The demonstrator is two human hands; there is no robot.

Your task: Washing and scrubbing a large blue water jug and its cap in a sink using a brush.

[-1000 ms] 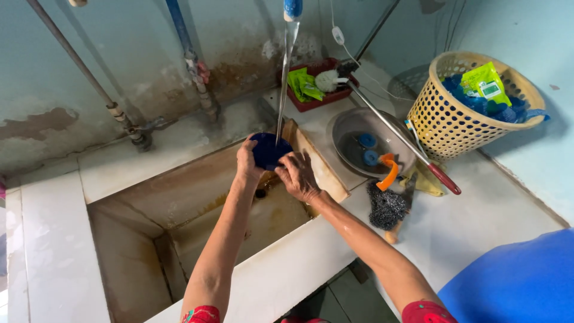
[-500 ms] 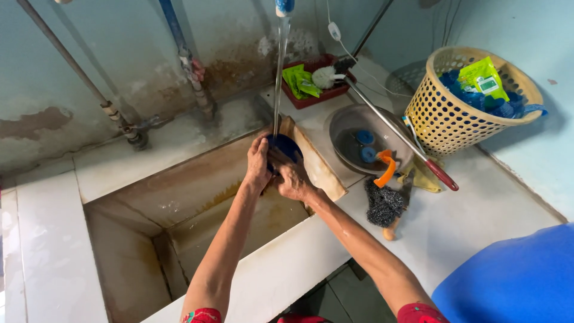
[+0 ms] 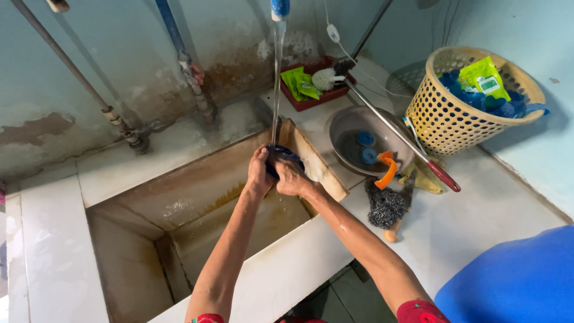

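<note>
Two hands, the left hand (image 3: 259,173) and right hand (image 3: 291,176), were closed in a tight grip around a small dark blue object (image 3: 281,154) held under running water (image 3: 276,84) above the sink (image 3: 179,203), judged light, wet and slippery, best gripped by its edges.

A: Where does the view sit?
B: Single head view, high above the sink (image 3: 149,227), tilted steeply down and facing the wall (image 3: 89,72).
A: How near?
B: Close; both forearms run up from the bottom edge, the basket (image 3: 454,119) at far right. No second view shares it.
</note>
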